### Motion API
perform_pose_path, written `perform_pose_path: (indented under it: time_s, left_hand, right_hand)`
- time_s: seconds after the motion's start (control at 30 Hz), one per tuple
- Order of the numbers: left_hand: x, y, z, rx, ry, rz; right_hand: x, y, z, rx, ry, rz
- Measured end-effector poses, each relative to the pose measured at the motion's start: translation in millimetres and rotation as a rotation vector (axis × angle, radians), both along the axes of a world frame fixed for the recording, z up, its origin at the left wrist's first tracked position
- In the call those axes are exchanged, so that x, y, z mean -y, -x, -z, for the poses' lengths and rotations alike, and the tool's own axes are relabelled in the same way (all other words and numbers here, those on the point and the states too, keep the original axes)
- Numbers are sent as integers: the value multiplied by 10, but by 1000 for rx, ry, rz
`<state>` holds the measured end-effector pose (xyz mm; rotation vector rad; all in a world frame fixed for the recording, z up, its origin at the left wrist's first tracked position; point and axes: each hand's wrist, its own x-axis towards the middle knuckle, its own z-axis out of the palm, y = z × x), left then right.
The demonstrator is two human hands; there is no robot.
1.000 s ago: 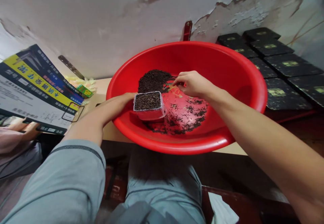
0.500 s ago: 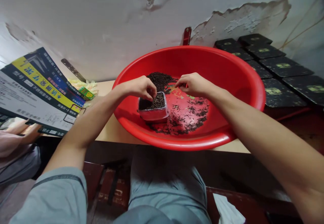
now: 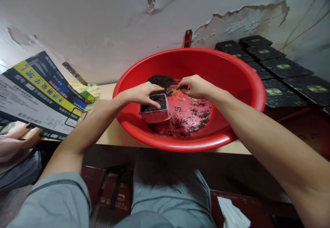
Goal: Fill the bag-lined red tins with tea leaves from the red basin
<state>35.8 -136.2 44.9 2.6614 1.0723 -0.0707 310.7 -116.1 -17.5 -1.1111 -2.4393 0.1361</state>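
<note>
My left hand [image 3: 144, 93] is over a small, square clear-walled box [image 3: 154, 117], with thumb and fingers spread apart above its rim. The box is filled with dark loose shreds [image 3: 162, 101] that look like tea leaves, and it stands in the left part of a big red plastic basin [image 3: 190, 145]. To the right, my right hand [image 3: 193, 85] hovers above the basin floor with its fingers curled and the tips together. Whatever lies between them is too small to make out. A heap of the same dark leaves [image 3: 161, 80] is behind the box, with more scattered across the basin floor.
Several black square tins [image 3: 283, 66] stand at the right by the peeling wall. A large printed cardboard sheet [image 3: 46, 97] is at the left, with a small green box [image 3: 87, 97] beside it. Another person's hand [image 3: 32, 135] shows below the sheet. A white tissue [image 3: 233, 212] lies lower right.
My left hand's fingers have gone from bunched over the leaves in the box to spread apart above it. My right hand has stayed almost in place, its fingers still curled.
</note>
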Motion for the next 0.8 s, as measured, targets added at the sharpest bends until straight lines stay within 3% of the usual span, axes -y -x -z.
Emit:
perform_pose_path:
  time_s: [0.1,0.2,0.4,0.53,0.67,0.8]
  left_hand:
    - [-17,52,227,-185,-30,-25]
    - [-59,53,386,-246,-45,-4]
    - [-327,-19,375,-128,-86,153]
    - [-624,-178,371,-39,-95,178]
    - [-891,-390,495,-25,-86,179]
    - [-965,-489,630,-7,-43,199]
  right_hand:
    - [6,5,-13,-9,2,-12]
    - [13,-4,-32,-21,17,-3]
    - [-29,-94,-36,-78,-35,61]
    - [-58,-161,-5,-146,-89,153]
    - [-41,-153,22,-214,-135,243]
    - [69,-45,-20,-262,-224,232]
